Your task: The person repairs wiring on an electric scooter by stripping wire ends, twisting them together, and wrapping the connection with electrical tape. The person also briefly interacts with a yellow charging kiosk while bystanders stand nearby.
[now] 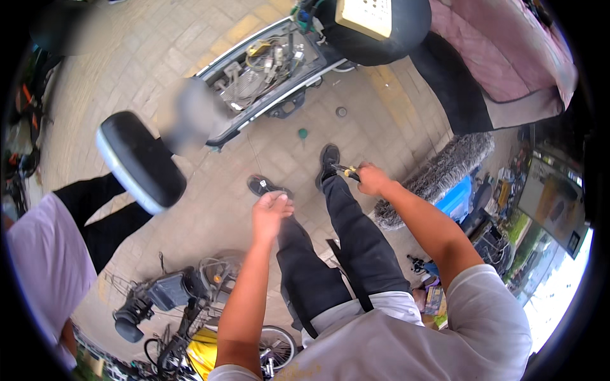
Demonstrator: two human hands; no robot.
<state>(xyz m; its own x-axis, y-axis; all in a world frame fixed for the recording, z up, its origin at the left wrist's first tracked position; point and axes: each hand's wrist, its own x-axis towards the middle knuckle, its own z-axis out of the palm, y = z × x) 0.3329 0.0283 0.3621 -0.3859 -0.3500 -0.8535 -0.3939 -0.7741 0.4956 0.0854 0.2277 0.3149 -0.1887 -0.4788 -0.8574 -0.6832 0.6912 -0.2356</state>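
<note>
Around the worker, an open tray of wiring (316, 53) lies slantwise ahead on the paving (210, 254), its shallow trough crowded with loose cables and pale plastic connectors (277, 57); a dark rounded bulk (394, 47) crowds its far right end, bearing a pale yellow box (365, 16). To the left, a glossy black seat (143, 162) with a pale blue-white rim stands between the worker and another person (51, 247) in a pale top and black trousers. A quilted pink cover (502, 54) with black and grey panels fills the upper right, and a long shaggy grey roll (438, 178) flanks the right forearm, smooth blue plastic (454, 197) behind it. A parked two-wheeler (171, 289), a bright yellow item (202, 349) and a spoked wheel (277, 346) crowd the lower left. On the ground near the tray sit a small green round piece (302, 133) and a dark disc (341, 112). The right hand (372, 179) has its fingers wrapped around yellow-and-black-handled pliers (346, 171), their metal nose pointing left above a black shoe (328, 155). The left hand (273, 209) curls its fingers toward the thumb; whether they pinch anything, I cannot tell.
</note>
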